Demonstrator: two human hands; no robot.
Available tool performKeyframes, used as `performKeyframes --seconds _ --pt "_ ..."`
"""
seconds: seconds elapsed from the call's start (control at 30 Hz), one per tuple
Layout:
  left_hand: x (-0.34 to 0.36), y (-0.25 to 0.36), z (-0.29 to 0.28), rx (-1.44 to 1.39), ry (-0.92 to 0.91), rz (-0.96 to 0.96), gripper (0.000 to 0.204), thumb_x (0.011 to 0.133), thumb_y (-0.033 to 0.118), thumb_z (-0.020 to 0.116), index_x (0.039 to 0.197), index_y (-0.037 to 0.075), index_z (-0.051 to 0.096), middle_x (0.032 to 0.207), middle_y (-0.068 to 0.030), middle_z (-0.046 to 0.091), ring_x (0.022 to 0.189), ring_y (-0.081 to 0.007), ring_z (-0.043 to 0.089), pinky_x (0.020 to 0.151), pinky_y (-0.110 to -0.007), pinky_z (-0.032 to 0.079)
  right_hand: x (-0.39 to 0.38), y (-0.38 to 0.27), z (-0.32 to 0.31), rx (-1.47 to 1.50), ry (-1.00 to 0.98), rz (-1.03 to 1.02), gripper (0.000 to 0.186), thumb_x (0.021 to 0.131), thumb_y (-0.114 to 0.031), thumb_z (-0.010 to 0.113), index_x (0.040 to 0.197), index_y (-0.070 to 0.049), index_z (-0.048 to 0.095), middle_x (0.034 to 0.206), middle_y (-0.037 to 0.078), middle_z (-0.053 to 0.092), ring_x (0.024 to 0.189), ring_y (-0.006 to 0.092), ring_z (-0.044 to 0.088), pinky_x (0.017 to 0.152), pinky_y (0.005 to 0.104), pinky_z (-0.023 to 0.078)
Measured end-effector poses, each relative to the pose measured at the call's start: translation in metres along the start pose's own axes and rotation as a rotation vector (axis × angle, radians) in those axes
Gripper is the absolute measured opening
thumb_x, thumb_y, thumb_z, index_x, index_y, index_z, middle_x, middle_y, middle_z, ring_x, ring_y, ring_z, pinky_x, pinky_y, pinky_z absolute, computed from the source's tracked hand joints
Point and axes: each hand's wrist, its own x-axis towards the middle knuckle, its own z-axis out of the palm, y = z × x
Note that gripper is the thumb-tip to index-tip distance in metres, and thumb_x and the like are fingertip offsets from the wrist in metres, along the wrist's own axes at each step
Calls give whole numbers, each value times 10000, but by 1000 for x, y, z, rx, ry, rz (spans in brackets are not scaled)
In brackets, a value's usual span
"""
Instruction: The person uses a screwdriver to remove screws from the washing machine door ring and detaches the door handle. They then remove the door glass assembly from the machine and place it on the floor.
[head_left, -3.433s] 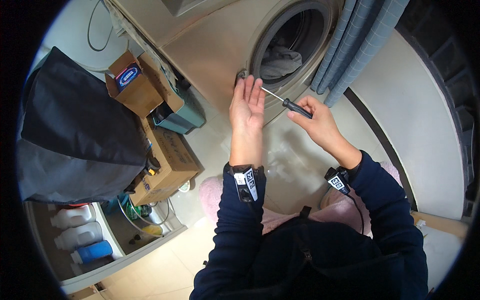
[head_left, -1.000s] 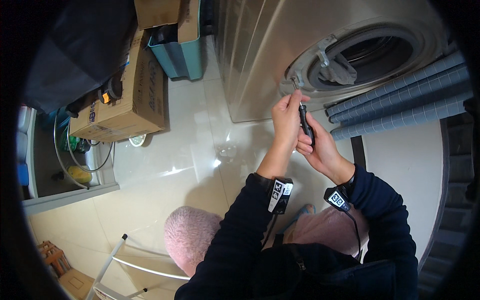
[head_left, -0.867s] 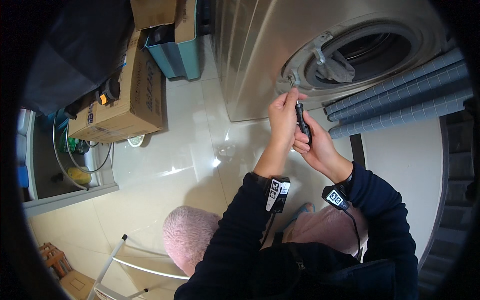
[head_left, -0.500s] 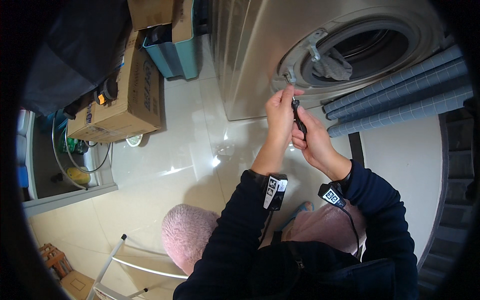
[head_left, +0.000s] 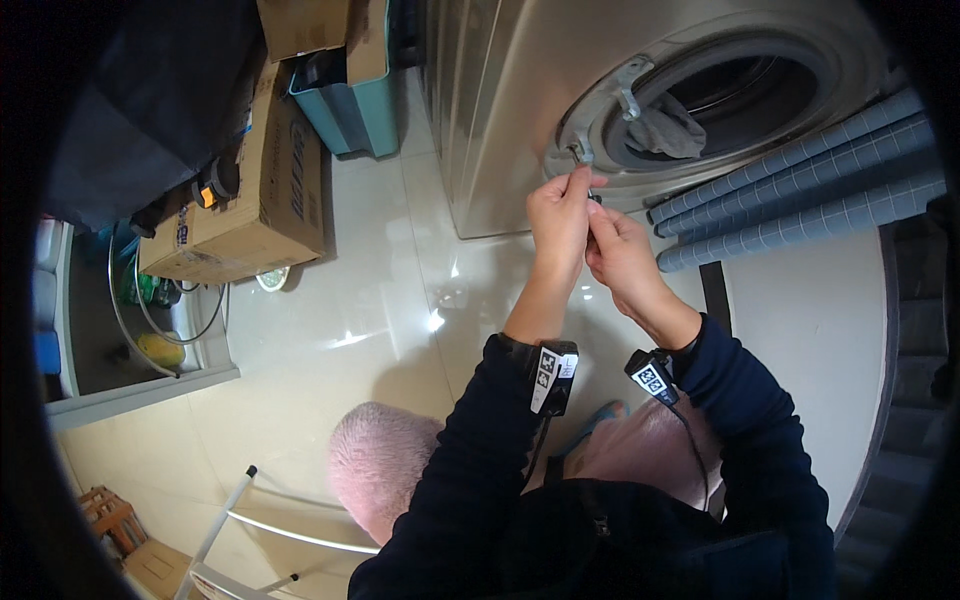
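A front-loading washing machine [head_left: 505, 130] stands ahead, its round door opening [head_left: 745, 100] uncovered. On the left of the opening sit a metal hinge bracket [head_left: 629, 90] and a smaller metal piece [head_left: 584, 151] below it. Just under that piece, my left hand [head_left: 556, 220] is closed, thumb and forefinger pinching the shaft end of a black-handled screwdriver [head_left: 596, 199]. My right hand [head_left: 625, 258] wraps round the handle, which is mostly hidden by the fingers. Where the screwdriver's tip rests cannot be made out. A grey cloth [head_left: 668, 132] hangs over the opening's rim.
Blue checked fabric [head_left: 800, 190] drapes close by on the right. To the left are a cardboard box [head_left: 235, 225], a teal bin [head_left: 350, 115] and an open cabinet [head_left: 140, 385]. A white-legged stand [head_left: 225, 520] is at the lower left. Cabled devices [head_left: 555, 378] are strapped to my wrists.
My right hand has turned and closed further round the screwdriver, covering more of its handle. My left hand stays by the lower metal piece, shifting only slightly.
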Motion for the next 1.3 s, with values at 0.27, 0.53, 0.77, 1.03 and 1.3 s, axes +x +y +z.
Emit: performKeyframes --seconds 0.27,0.53,0.77,1.03,1.3 --pt "4 5 3 55 11 55 315 907 216 590 731 -32 672 480 -3 504 426 -65 431 425 -247 326 -5 -11 5 -1007 358 -350 398 919 -344 515 862 34 627 699 286 614 686 442 620 599 492 476" --pt "12 -1 2 -85 -100 -38 306 913 218 567 717 -6 641 512 2 497 403 -79 424 407 -234 304 -13 -18 18 -1428 559 -490 311 881 -328 572 796 -30 585 623 219 624 589 388 638 526 489 506" --pt "17 6 -14 -132 -235 -92 266 913 236 584 754 26 625 613 45 446 501 -38 394 434 -213 288 -19 -19 1 215 -160 86 316 955 -360 489 915 -51 539 608 65 517 379 157 414 467 275 374" --pt "18 7 -16 -44 -228 -64 272 903 263 622 870 0 680 609 63 443 506 -25 356 437 -212 250 -11 10 10 -189 218 -310 342 953 -369 516 891 -42 597 510 22 496 354 163 424 420 275 349" --pt "20 4 -15 -28 -117 -50 194 876 205 664 856 12 682 588 84 437 502 -18 310 466 -216 223 -24 0 23 -325 374 -274 246 913 -322 593 945 -79 597 537 47 521 397 211 455 432 317 364"
